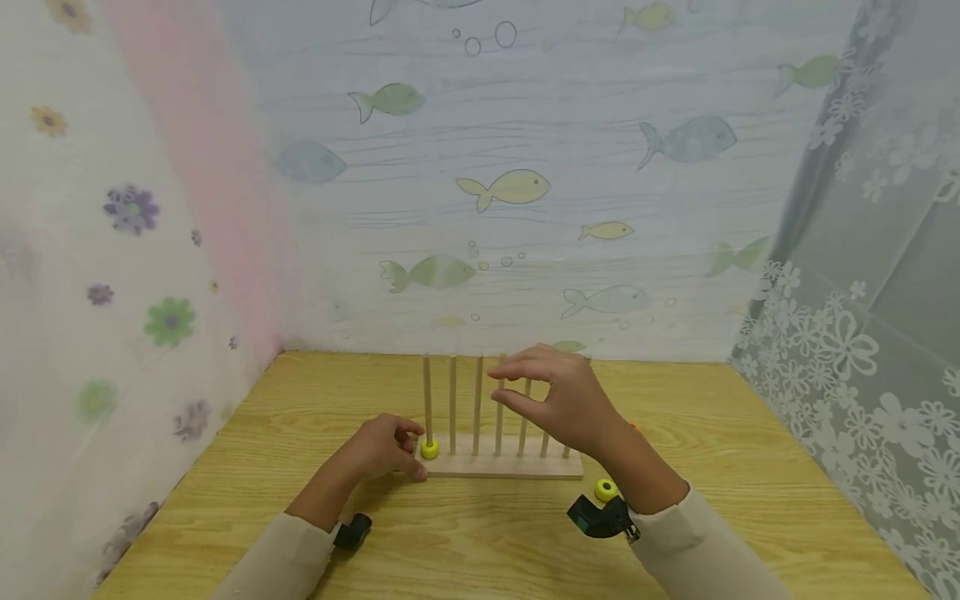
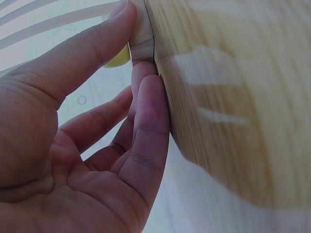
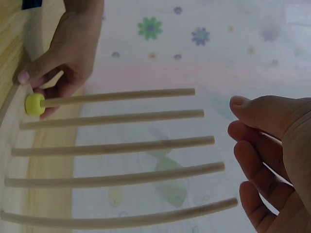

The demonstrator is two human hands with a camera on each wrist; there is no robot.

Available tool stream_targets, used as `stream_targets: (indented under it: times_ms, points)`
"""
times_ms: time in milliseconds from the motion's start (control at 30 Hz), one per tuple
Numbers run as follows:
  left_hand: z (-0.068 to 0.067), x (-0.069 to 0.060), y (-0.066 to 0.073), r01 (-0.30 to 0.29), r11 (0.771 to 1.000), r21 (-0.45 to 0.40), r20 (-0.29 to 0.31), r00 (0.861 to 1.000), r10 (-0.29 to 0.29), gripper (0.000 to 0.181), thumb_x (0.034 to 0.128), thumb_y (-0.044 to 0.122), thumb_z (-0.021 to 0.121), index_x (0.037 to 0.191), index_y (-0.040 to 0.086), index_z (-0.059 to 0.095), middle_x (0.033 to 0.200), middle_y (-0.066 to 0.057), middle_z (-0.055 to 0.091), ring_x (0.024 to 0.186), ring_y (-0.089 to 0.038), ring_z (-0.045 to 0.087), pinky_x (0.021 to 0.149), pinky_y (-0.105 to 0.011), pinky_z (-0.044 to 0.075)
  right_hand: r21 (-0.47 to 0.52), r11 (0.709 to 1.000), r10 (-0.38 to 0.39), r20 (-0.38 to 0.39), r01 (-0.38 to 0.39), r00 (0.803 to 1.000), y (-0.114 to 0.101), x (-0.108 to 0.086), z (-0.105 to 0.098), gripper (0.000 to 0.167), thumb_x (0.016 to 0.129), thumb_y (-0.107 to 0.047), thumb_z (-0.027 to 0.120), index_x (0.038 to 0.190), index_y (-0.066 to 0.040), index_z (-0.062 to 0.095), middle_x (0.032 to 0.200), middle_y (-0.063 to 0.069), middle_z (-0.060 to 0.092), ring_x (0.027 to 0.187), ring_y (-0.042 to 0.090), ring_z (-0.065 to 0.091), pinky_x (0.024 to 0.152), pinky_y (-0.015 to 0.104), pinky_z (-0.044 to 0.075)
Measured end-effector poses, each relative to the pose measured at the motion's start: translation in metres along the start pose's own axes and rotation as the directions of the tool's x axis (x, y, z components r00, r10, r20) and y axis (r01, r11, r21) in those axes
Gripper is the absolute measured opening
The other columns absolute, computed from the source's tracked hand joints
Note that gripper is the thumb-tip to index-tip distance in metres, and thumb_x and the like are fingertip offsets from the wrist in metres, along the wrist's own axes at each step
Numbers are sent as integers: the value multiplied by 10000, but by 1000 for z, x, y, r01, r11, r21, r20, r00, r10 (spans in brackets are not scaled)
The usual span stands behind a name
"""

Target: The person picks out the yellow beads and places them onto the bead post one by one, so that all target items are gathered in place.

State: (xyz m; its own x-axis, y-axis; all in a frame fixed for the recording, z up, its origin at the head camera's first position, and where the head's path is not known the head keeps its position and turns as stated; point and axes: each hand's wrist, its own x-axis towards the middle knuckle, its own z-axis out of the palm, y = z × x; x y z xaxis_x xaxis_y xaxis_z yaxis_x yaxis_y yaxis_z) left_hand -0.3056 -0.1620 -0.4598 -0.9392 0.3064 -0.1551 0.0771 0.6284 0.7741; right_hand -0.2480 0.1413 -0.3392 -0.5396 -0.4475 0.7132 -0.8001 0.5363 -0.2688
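Note:
A pale wooden base (image 1: 502,469) carries a row of several upright pegs (image 1: 452,408). One yellow bead (image 1: 430,450) sits at the foot of the leftmost peg, also visible as a yellow bead (image 3: 34,104) in the right wrist view. My left hand (image 1: 382,447) grips the base's left end; in the left wrist view, the thumb and fingertips of that hand (image 2: 97,145) touch the wood. Raised near the peg tops, my right hand (image 1: 562,400) has its thumb and fingers apart. Nothing is between the fingers of this hand (image 3: 277,155).
Another yellow bead (image 1: 606,489) lies on the wood-grain table (image 1: 465,542), right of the base, beside the right wrist's black camera (image 1: 600,517). A small orange thing (image 1: 634,425) shows partly behind the right forearm. Behind the table hangs a fish-patterned backdrop (image 1: 502,187).

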Motion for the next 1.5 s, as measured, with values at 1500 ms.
stream_targets:
  times_ms: [1500]
  points:
    - [0, 1, -1, -7, 1000, 5, -5, 1000, 7, 708, 696, 179, 982, 1332, 81, 686, 1006, -72, 632, 855, -202, 556, 692, -329, 485, 12, 971, 238, 9, -238, 971, 51, -90, -35, 262, 887, -176, 845, 1112, -295, 784, 1107, -115, 750, 917, 86, 702, 763, 277, 590]
